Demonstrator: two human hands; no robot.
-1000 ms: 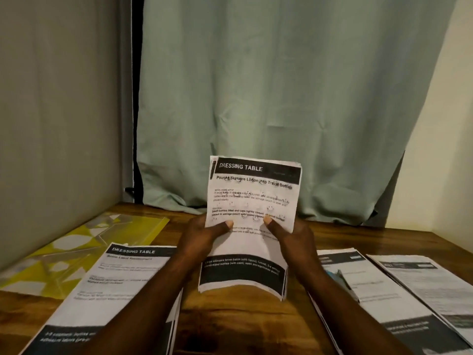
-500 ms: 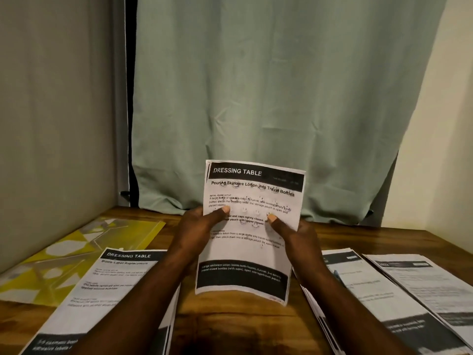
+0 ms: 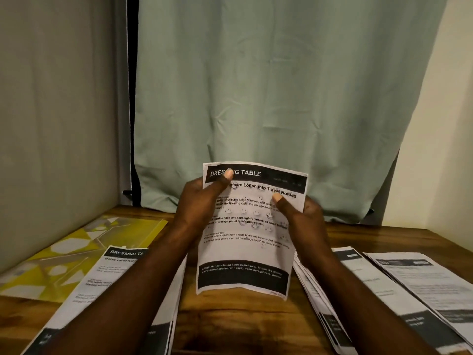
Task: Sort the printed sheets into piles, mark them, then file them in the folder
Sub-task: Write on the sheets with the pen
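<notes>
I hold a stack of printed sheets (image 3: 245, 242) upright over the middle of the wooden table (image 3: 238, 319); the top one is headed "DRESSING TABLE". My left hand (image 3: 199, 203) grips its left edge, thumb up on the black header. My right hand (image 3: 302, 216) grips the right edge, thumb on the title line. One pile of sheets (image 3: 102, 285) lies flat at the left, under my left forearm. At the right lie a second pile (image 3: 358, 290) and a third pile (image 3: 430, 283). A yellow patterned folder (image 3: 76, 247) lies flat at the far left.
A pale green curtain (image 3: 268, 98) hangs behind the table's far edge. A grey wall stands at the left and a cream wall at the right. Bare wood shows between the left and right piles, below the held sheets.
Both hands have slid up the held sheets: the left thumb now rests on the header, the right thumb on the title line. The sheets stay upright above the table.
</notes>
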